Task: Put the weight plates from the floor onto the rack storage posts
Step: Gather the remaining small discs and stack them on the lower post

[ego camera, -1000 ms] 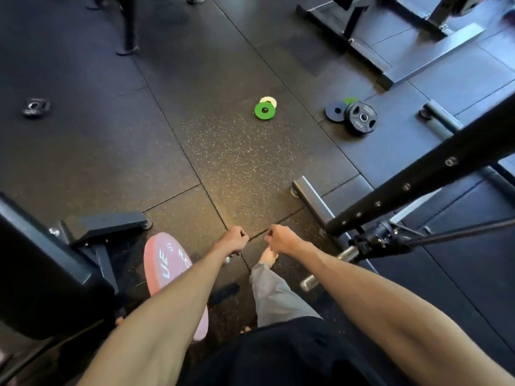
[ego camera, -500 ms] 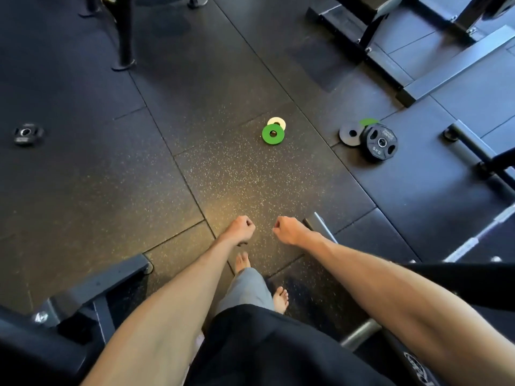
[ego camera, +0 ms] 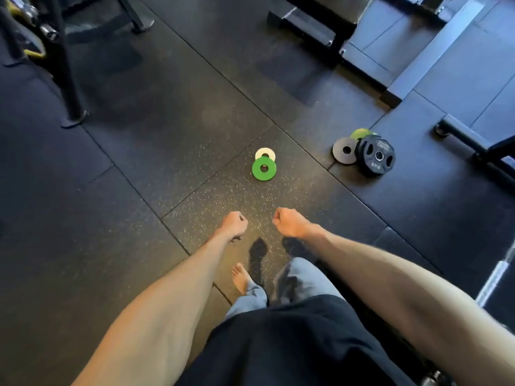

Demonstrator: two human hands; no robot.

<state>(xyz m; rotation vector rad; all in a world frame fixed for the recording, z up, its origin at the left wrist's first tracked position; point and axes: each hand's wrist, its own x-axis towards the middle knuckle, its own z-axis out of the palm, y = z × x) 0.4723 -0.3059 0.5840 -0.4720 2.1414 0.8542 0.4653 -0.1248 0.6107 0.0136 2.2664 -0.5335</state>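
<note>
Floor stock, dark speckled rubber tile floor (ego camera: 172, 140):

- Small flat green disc plate (ego camera: 264, 168), near the middle of the floor, lying partly over a small white disc plate (ego camera: 264, 153).
- Thin grey disc plate (ego camera: 345, 150), toward the floor's right edge, touching a thick black grip-holed plate marked 5KG (ego camera: 376, 156); a second green plate (ego camera: 361, 133) shows behind both.

Hands: left hand (ego camera: 232, 224) and right hand (ego camera: 289, 225) both curled into loose fists, holding nothing, carried side by side short of the green-and-white pair.

Change: the rack upright and pink plate seen a second ago are out of view; the floor plates sit larger and closer. Judged: the person has turned from the rack and is walking to collect the nearest pair.
</note>
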